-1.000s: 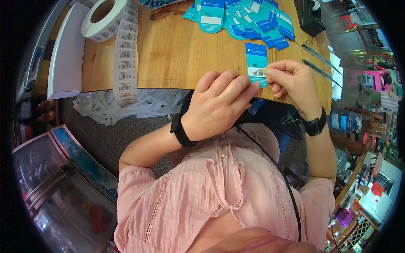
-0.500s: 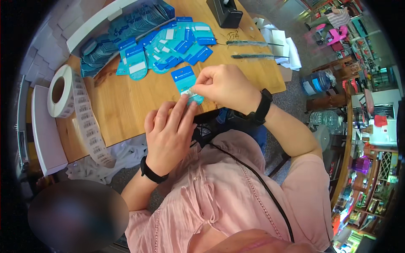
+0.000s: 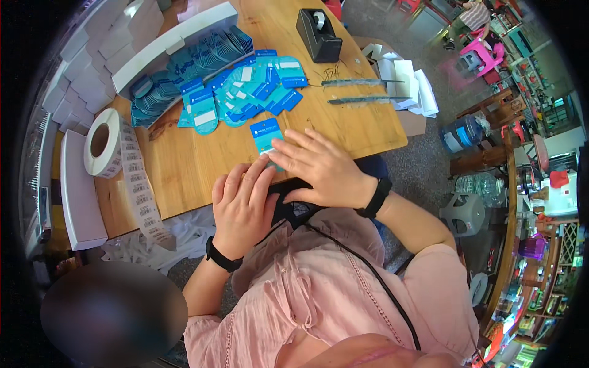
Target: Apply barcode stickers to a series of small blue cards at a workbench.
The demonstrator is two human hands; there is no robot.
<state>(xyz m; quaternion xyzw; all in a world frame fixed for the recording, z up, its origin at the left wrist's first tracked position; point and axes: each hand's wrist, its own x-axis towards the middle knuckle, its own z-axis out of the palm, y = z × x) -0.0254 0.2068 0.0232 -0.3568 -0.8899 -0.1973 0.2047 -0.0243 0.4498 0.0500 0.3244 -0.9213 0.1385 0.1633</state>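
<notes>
A blue and teal card (image 3: pixel 264 130) with a rounded lower end lies flat near the table's front edge. My right hand (image 3: pixel 324 168) rests over its lower right part, fingers stretched out and flat, covering much of its lower end. My left hand (image 3: pixel 243 201) touches the card's lower left side with its fingertips, fingers extended and slightly apart. Most of the card's white label area is hidden under the fingers. Beyond it lies a loose pile of similar cards (image 3: pixel 245 92), several with white labels.
A white box (image 3: pixel 175 42) packed with cards stands at the back left. A roll of labels (image 3: pixel 101 144) trails a label strip (image 3: pixel 140 190) over the wooden table's (image 3: pixel 184 184) front edge. Farther right are a black tape dispenser (image 3: pixel 319 40) and two thin dark strips (image 3: pixel 362 82).
My right hand has gone from a pinch at the card's label to lying flat with fingers stretched over it. My left hand stays beside the card. The whole view has shifted slightly.
</notes>
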